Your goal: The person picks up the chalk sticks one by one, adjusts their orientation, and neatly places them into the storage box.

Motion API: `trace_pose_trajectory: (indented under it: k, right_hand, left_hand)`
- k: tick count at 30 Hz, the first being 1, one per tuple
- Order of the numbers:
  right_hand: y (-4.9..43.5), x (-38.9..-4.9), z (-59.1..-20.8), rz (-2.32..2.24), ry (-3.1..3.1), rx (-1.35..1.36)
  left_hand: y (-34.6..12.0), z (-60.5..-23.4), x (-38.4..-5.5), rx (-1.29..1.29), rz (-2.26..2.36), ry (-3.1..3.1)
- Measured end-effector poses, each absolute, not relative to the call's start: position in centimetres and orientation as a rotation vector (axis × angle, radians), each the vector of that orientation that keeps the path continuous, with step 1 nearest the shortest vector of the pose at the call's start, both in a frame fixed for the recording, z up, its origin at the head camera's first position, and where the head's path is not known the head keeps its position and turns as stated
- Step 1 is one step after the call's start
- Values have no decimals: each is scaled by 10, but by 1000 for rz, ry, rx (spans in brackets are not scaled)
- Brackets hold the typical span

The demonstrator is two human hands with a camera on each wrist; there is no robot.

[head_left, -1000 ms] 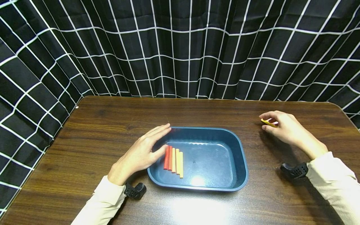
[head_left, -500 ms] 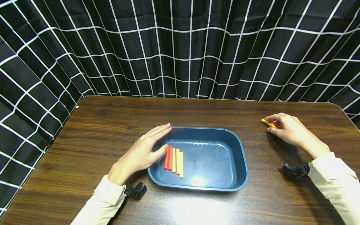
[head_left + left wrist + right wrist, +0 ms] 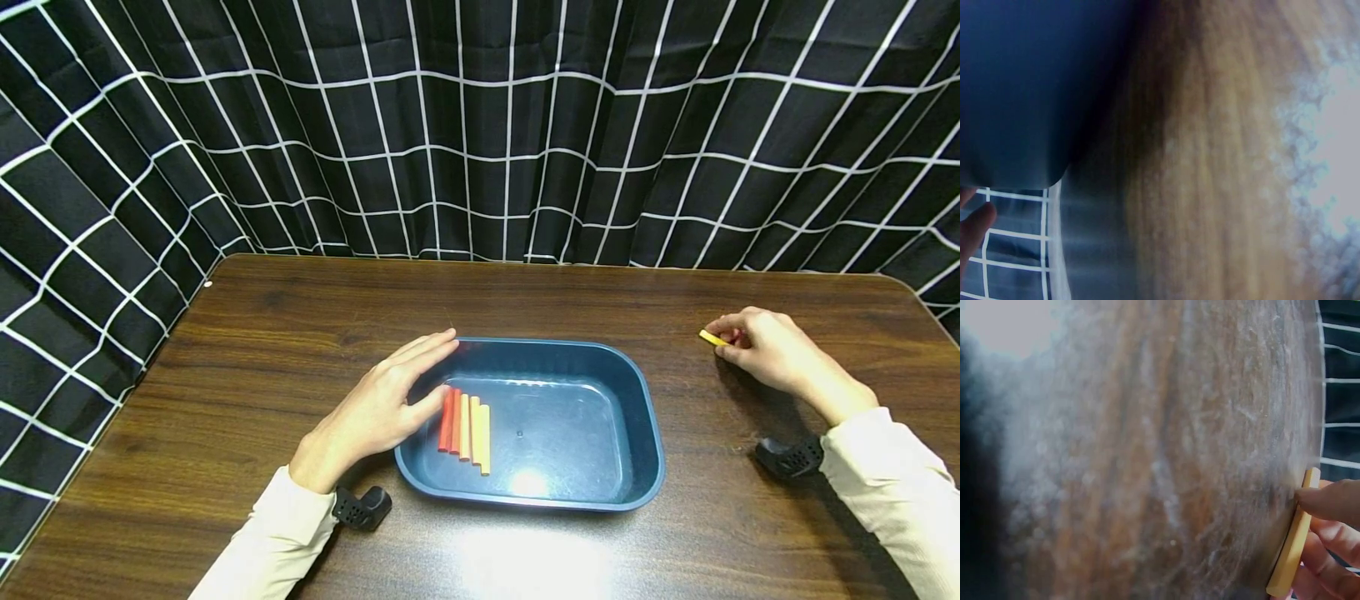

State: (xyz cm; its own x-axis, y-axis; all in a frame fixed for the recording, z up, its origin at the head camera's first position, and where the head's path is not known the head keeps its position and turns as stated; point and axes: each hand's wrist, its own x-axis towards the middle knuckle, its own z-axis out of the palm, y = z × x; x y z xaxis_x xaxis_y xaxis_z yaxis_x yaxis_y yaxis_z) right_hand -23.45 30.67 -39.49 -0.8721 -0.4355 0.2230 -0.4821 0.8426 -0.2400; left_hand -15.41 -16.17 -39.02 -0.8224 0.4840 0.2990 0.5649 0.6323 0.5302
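Observation:
In the head view my right hand (image 3: 776, 354) is over the right side of the table, pinching a yellow stick (image 3: 712, 337) between thumb and fingers. The right wrist view shows that stick (image 3: 1292, 547) as slim and straight-edged, with the thumb across its upper part. A bit of reddish colour shows behind it, mostly hidden by the fingers. My left hand (image 3: 378, 408) rests at the left rim of a blue plastic bin (image 3: 648, 450), fingers extended, thumb reaching over the inside. Several sticks (image 3: 466, 429) lie side by side in the bin's left part, running from red through orange to pale yellow.
The bin stands mid-table on a dark wood-grain tabletop (image 3: 570, 300). A black curtain with white grid lines (image 3: 487, 125) hangs behind the far edge and along the left. Black wrist devices (image 3: 789, 457) sit at both cuffs.
My right hand first shifted slightly right, then came a little toward me. The yellow stick turned in its fingers and less of the reddish colour shows. Left hand and bin have stayed put.

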Motion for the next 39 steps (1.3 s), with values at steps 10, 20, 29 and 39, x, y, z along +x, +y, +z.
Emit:
trace_pose_trajectory:
  k: [10,20,29,39]
  right_hand:
    - [307,-233,-394,440,-2889,747]
    - [300,-229,-387,457,-2896,710]
    - [286,-219,-372,546,-2936,606]
    - [275,-210,-360,606,-2936,540]
  left_hand:
    - [-162,-391,-155,-888,-952,-2712]
    - [-161,-393,-155,-876,-964,-2724]
    - [-162,-392,-155,-868,-972,-2738]
    - [-162,-393,-155,-874,-958,-2721]
